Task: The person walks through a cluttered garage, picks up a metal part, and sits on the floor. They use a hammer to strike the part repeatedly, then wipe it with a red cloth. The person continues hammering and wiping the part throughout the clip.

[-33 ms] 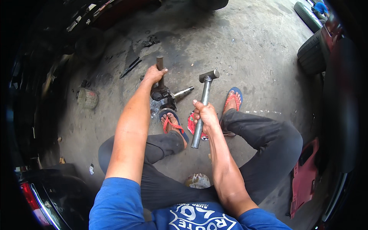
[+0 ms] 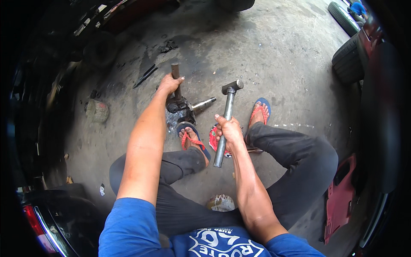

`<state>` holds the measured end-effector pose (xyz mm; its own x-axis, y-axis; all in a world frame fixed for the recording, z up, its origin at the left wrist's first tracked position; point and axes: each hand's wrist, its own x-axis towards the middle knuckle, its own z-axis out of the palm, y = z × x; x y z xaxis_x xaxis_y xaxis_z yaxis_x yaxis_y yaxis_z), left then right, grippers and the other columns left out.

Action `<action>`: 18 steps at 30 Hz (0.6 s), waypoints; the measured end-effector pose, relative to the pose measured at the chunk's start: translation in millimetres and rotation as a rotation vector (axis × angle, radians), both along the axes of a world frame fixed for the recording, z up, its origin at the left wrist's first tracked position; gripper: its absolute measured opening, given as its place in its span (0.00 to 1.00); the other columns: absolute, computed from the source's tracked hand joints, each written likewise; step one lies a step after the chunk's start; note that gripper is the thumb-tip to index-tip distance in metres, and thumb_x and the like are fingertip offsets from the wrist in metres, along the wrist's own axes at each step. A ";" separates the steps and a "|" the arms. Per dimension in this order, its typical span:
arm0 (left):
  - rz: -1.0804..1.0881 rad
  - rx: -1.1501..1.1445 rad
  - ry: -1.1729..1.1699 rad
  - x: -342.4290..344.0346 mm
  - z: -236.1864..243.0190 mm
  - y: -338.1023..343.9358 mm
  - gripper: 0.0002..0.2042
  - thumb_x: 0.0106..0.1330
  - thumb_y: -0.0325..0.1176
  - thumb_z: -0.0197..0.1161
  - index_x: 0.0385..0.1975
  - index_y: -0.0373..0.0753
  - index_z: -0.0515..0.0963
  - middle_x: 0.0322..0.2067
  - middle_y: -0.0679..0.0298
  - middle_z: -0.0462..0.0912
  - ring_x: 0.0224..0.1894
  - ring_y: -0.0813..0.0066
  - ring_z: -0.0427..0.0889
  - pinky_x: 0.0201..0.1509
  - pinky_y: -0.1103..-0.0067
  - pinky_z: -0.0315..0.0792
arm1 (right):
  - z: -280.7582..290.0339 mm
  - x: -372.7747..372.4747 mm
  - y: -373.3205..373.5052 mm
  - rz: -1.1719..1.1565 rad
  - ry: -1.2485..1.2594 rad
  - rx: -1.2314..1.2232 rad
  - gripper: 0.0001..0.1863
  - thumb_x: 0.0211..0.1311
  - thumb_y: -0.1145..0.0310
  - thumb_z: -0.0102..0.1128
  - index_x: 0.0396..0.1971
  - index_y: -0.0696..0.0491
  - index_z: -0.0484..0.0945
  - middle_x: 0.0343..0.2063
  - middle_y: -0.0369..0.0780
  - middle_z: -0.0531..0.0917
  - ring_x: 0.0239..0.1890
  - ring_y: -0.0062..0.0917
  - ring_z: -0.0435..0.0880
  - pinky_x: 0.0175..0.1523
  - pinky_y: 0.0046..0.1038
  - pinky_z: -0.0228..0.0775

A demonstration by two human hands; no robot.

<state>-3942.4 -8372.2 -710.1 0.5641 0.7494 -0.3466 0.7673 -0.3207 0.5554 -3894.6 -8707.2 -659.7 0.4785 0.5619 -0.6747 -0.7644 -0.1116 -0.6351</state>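
Note:
My left hand (image 2: 171, 83) is closed around a thick upright steel bar (image 2: 175, 70), whose top end sticks out above my fingers. The bar's lower end meets a dark, greasy steering knuckle (image 2: 182, 107) on the floor; the exact contact is hard to see. A shiny tapered spindle (image 2: 203, 105) points right from that knuckle. In my right hand (image 2: 230, 131) is a hammer (image 2: 231, 87) with a metal handle, gripped around mid-handle. Its head is up and away from me, right of the bar and apart from it.
My sandalled feet (image 2: 195, 139) flank the hammer, the left against the knuckle. Black-handled pliers (image 2: 145, 76) lie beyond my left hand. A red item (image 2: 213, 137) lies under my right hand. Tyres (image 2: 349, 62) stand at right, near a maroon panel (image 2: 341, 197); a crumpled bag (image 2: 97, 110) is left.
My left hand and the steel bar have shifted slightly left. The hammer head has moved a little left and down; both grips stay the same.

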 end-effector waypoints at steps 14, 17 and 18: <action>-0.030 0.008 -0.034 26.1 -46.3 40.4 0.31 0.69 0.45 0.64 0.63 0.27 0.67 0.58 0.34 0.78 0.64 0.41 0.77 0.66 0.59 0.72 | -74.6 -29.4 -11.1 0.423 -0.202 -0.467 0.14 0.67 0.65 0.71 0.29 0.52 0.73 0.17 0.32 0.73 0.14 0.18 0.71 0.17 0.27 0.66; -0.180 -0.060 -0.009 45.1 -41.9 15.2 0.29 0.65 0.42 0.63 0.62 0.29 0.72 0.61 0.39 0.78 0.65 0.45 0.78 0.69 0.60 0.72 | -79.7 -27.2 -31.2 0.442 -0.208 -0.600 0.14 0.67 0.65 0.71 0.32 0.52 0.72 0.18 0.31 0.72 0.15 0.18 0.70 0.17 0.26 0.66; -0.264 -0.098 0.007 51.6 -43.9 8.8 0.28 0.64 0.42 0.63 0.61 0.29 0.74 0.61 0.40 0.79 0.64 0.46 0.79 0.69 0.60 0.73 | -80.0 -22.0 -36.3 0.404 -0.192 -0.597 0.14 0.67 0.65 0.71 0.32 0.52 0.72 0.19 0.31 0.72 0.15 0.18 0.70 0.17 0.26 0.66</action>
<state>-3890.9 -8363.4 -754.0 0.7327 0.5397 -0.4146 0.6683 -0.4552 0.5883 -3916.6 -8743.5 -739.7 0.4524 0.2832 -0.8456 -0.4728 -0.7279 -0.4967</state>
